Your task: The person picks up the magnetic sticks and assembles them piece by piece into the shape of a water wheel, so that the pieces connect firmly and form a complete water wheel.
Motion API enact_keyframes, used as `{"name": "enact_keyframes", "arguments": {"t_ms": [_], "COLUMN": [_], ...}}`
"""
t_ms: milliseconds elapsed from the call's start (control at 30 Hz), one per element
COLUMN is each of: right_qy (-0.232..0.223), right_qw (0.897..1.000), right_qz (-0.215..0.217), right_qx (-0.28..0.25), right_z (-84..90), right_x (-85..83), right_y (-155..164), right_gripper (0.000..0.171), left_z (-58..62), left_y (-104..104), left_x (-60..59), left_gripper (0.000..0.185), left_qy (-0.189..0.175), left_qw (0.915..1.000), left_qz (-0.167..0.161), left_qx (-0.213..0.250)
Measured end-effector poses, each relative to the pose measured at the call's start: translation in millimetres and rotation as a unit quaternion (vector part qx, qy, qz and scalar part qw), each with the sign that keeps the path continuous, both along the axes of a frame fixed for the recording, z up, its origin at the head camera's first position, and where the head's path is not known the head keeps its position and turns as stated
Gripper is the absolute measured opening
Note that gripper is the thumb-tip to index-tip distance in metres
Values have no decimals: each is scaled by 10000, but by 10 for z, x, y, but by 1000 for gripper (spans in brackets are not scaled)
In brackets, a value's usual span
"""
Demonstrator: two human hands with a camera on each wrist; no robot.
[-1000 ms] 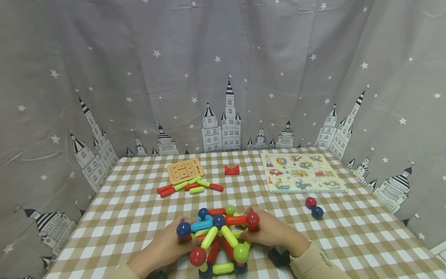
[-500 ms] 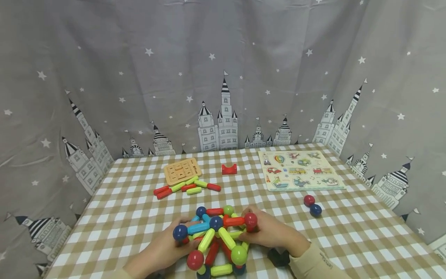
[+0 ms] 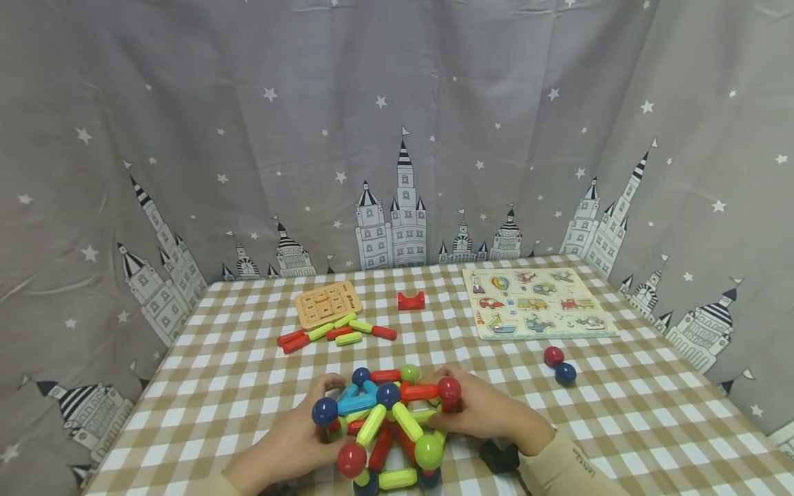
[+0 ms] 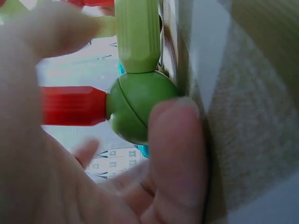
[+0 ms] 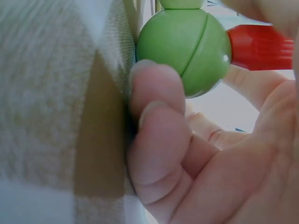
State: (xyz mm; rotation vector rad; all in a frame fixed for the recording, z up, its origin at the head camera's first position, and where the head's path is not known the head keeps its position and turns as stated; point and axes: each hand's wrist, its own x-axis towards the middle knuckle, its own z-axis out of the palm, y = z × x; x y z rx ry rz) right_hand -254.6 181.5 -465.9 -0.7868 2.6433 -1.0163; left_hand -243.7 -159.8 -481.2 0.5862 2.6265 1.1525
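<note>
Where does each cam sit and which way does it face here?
Head: worn on the head, looking forward and down over the checked table at the ball-and-stick model; left hand, right hand and sleeves show.
Left wrist: at the left hand, close on a green ball with red and green sticks; palm and fingers fill the frame.
Right wrist: at the right hand, close on a green ball with a red stick; curled fingers show.
Shared: both wrist views show a green ball against checked cloth.
</note>
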Motion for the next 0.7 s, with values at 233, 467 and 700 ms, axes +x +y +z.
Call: {"name": "enact_keyframes", "arguments": {"t_ms": [233, 467, 700], "right_qy": [-166, -122, -236], "right_qw": [9995, 9996, 9993], "right_qz": [-94, -108, -92], "right_qx": [-253, -227, -260], "right_z": [-26, 10, 28], "right_x": [-15, -8, -17], "right_y": [-5, -2, -8], "right_gripper": [49, 52, 50], "left_z": [-15, -26, -61], "left_y": [-71, -69, -60], "left_x": [-1, -45, -58], "left_gripper": [42, 35, 40], "left_qy": [64, 233, 345], "left_qw": [9990, 9971, 9972], "left_qz": [-377, -610, -631], "left_qx": [235, 378, 214]}}
